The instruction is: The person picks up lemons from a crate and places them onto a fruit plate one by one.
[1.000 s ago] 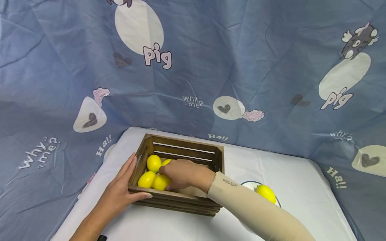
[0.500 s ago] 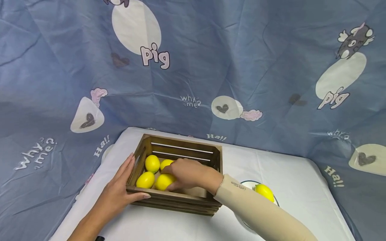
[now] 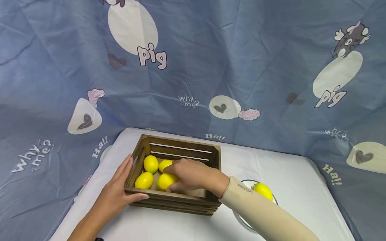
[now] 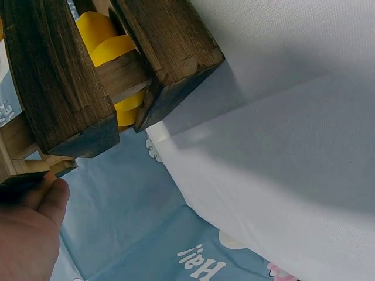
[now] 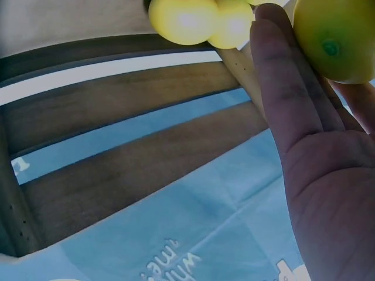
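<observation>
One lemon (image 3: 166, 181) is gripped in our right hand (image 3: 193, 174), inside the wooden crate (image 3: 178, 200), near three loose lemons (image 3: 144, 180). Our left hand (image 3: 116, 194) rests against the crate's near-left corner; rightward, a plate (image 3: 248, 183) bears another lemon (image 3: 263, 191).

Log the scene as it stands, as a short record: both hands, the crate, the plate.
Left hand: against the left end of the wooden crate, thumb over its near rim
Right hand: inside the crate, gripping one lemon
Loose in crate: three other lemons, leftward
Plate: right of crate, bearing a yellow lemon, partly hidden by the beige sleeve
</observation>
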{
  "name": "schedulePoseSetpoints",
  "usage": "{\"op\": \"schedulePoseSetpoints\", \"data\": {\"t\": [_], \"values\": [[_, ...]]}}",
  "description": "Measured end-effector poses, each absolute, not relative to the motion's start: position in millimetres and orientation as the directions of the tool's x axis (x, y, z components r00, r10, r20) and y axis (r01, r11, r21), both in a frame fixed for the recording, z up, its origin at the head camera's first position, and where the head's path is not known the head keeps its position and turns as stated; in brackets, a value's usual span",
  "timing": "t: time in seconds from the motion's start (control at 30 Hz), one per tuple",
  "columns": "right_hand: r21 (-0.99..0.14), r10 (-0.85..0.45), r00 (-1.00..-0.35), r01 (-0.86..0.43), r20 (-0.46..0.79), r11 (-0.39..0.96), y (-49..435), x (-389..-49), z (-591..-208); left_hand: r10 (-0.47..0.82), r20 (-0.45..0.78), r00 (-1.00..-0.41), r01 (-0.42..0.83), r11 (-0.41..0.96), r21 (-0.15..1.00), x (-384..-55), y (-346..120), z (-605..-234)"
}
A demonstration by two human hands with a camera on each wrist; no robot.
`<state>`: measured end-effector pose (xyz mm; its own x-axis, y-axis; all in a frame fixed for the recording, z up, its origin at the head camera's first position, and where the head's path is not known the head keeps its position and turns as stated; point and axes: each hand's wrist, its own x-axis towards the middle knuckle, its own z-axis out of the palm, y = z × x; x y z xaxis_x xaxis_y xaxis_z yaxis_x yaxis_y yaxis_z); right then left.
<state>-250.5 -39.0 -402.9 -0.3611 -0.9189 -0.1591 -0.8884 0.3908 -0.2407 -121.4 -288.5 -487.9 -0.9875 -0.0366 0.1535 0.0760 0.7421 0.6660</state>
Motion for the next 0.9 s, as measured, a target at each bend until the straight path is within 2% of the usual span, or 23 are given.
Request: {"op": "schedulePoseSetpoints", "data": {"t": [0.27,0.9], "values": [[-0.233,-0.901,-0.4,-0.872,-0.166,0.43,-32,-245,-392,-0.034,0.166,-0.986,0.087,0.738,0.669,-121,-289,-486],[-0.297,-0.899,-0.422,-0.849,-0.113,0.436,-10,-238,-384,-0.036,0.17,-0.985,0.088,0.739,0.668,-122,-288,-486]]}}
